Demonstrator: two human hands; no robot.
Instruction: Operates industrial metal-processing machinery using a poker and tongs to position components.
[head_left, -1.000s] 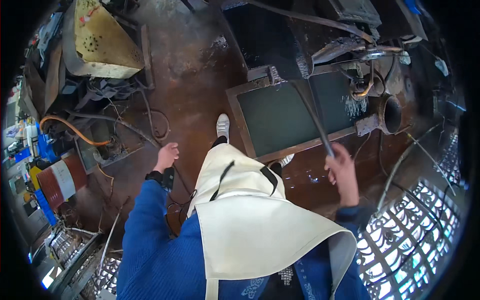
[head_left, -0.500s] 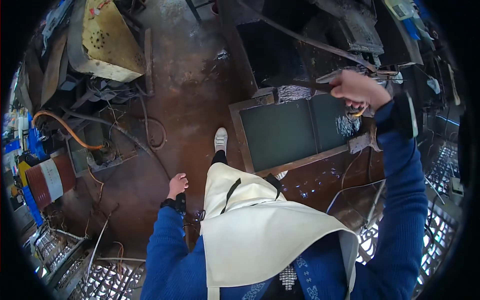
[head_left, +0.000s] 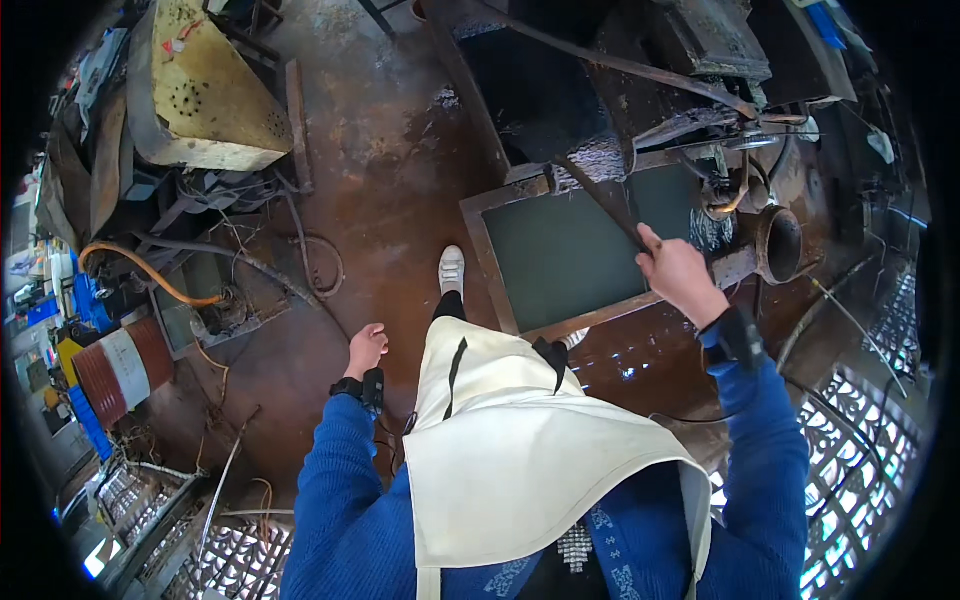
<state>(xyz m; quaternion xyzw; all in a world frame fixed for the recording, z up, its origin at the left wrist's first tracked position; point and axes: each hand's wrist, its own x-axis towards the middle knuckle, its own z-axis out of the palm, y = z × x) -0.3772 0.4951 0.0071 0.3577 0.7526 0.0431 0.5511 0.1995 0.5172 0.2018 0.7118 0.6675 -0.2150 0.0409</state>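
My right hand [head_left: 684, 276] is closed round the near end of a long dark bar [head_left: 605, 202]. The bar slants away to the left, over a basin of greenish-grey water [head_left: 560, 268], and its far end meets the wet front edge of a dark machine [head_left: 540, 95]. What that end touches is hard to make out. My left hand [head_left: 368, 350] hangs over the floor left of my cream apron [head_left: 540, 470], its fingers loosely curled with nothing seen in them. Dark bands circle both wrists.
A worn yellow machine housing [head_left: 215, 90] stands at the far left, with hoses [head_left: 325, 275] trailing on the wet brown floor. A red-and-white drum [head_left: 122, 372] is at the left. A rusty pipe end [head_left: 780, 245] lies right of the basin; latticework [head_left: 850, 460] is at the lower right.
My right hand has come nearer and slightly left, from beyond the basin to its near right side, and the bar's held end has swung with it. My left hand has shifted slightly.
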